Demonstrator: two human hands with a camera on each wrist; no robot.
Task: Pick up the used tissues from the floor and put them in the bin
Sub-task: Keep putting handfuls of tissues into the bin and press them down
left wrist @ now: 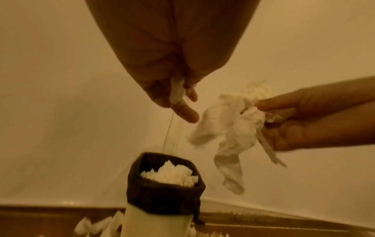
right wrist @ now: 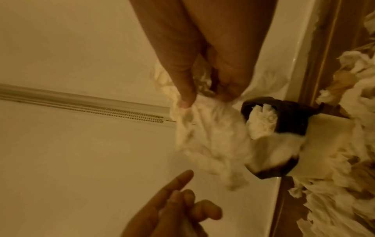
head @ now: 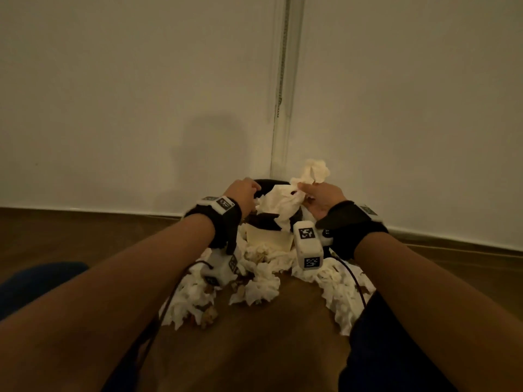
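One bin [left wrist: 162, 198] is standing at frame centre, at the foot of the wall [head: 113, 94], cream-sided with a dark liner folded over its rim, and white tissue is already piling up inside it. Two hands are hovering above it. The right hand [head: 322, 200] is pinching a bunch of crumpled white tissues [left wrist: 229, 128] between thumb and fingers; the bunch is dangling just beside the bin's mouth, ragged and limp. The left hand [head: 243, 193] is pinching a small scrap [left wrist: 176, 89] of tissue, its fingers loosely curled. More tissues [head: 260, 287] are lying in a heap on the wooden floor [head: 254, 335] around the bin's base, too tangled to count, some stained brown.
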